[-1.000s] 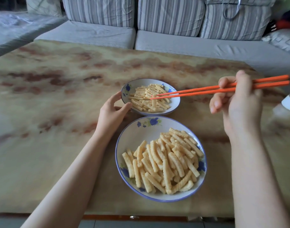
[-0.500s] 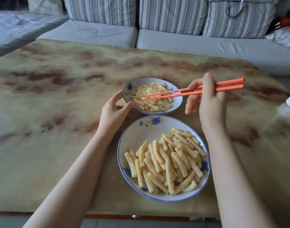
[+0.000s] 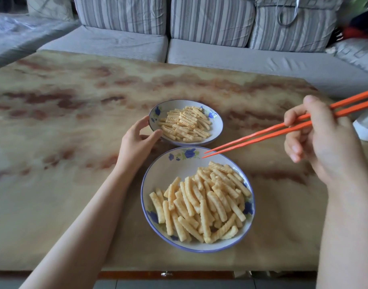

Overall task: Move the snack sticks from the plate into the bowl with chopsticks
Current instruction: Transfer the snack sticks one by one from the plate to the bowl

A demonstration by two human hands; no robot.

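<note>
Two white dishes with blue flowers stand on the marbled table. The large near dish (image 3: 168,174) holds a heap of pale snack sticks (image 3: 206,201). The small far dish (image 3: 217,122) holds a flatter layer of sticks (image 3: 185,124). My left hand (image 3: 135,142) grips the small dish's left rim between thumb and fingers. My right hand (image 3: 325,147) holds a pair of orange chopsticks (image 3: 252,138). Their tips hover close together over the far rim of the large dish, with nothing between them.
A grey striped sofa (image 3: 199,49) runs along the table's far side. A white object (image 3: 366,126) sits at the right edge, behind my right hand. The table's front edge (image 3: 179,270) lies just below the large dish.
My right hand has drawn back to the right and toward me. The chopstick tips left the small far dish and now hang over the large near dish's far rim. My left hand stayed put.
</note>
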